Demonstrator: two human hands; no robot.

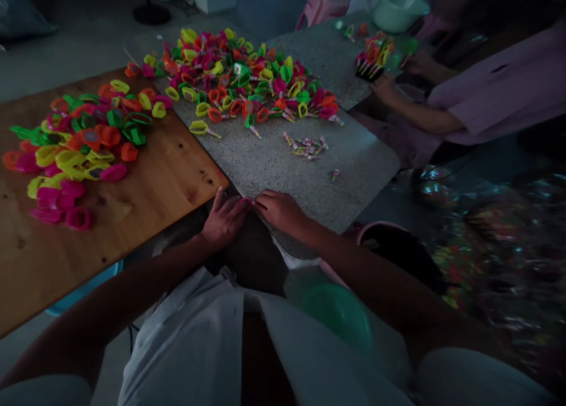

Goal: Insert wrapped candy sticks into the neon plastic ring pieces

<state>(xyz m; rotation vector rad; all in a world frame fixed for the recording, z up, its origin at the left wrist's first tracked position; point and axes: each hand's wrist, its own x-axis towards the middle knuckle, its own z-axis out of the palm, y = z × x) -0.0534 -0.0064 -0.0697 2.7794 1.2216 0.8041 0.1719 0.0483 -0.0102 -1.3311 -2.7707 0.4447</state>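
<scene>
My left hand (pixel 224 220) is at the near edge where the two tables meet, its thumb raised apart and its fingers bent toward my right hand. Between the fingertips of both hands shows a small pink piece (pixel 249 201), mostly hidden, so its kind is unclear. My right hand (pixel 280 210) pinches it from the right, over the grey tabletop's edge. Ahead lie a few small wrapped candies (pixel 307 147) and a single candy (pixel 335 175). Beyond them spreads a pile of bright plastic toy watches (pixel 247 79), several with wrapped candies attached.
More toy watches (pixel 84 138) are heaped on the wooden table (pixel 145 217) at left. Across the grey table (pixel 354 141), another person's hands (pixel 387 88) hold a bunch of watches near a pale basin (pixel 400 11). A green basin (pixel 338 317) sits below my right arm; clear bags (pixel 495 235) fill the right.
</scene>
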